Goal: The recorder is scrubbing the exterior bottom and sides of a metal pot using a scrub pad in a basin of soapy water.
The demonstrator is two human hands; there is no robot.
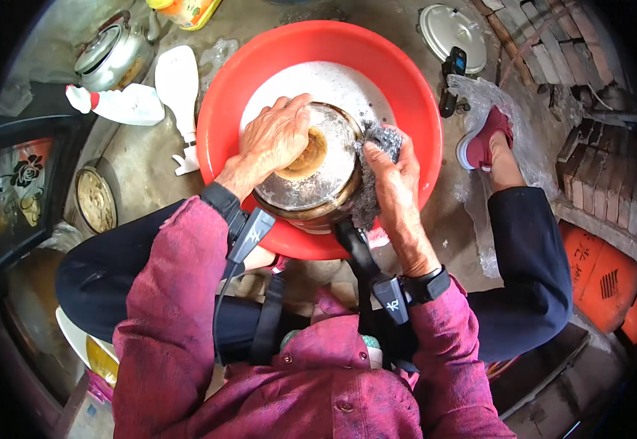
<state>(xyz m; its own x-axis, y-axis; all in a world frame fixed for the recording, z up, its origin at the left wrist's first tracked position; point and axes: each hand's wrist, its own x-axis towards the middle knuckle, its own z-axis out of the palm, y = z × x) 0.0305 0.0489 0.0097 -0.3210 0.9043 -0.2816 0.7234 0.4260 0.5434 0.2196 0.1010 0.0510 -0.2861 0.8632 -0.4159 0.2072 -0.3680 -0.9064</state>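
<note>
A metal saucepan (332, 175) with a scorched, stained base facing up is over a red plastic basin (406, 77). Its black handle (354, 247) points toward my body. My left hand (275, 133) lies across the base, its fingers at the far rim, steadying the pan. In my right hand (394, 178) is a dark grey steel wool scrubber (366, 203), pressed to the pan's right side. White suds (318, 79) cover the water in the basin. The pan's inside and the tips of my left fingers are hidden.
Two white spray bottles (129, 104) (178, 82) lie left of the basin, near a metal kettle (112, 52). Metal lids (453, 35) (95, 200) rest at either side. A plastic sheet (521, 131) lies by my right foot. Stacked bricks (603, 186) and orange containers (598, 274) stand at right.
</note>
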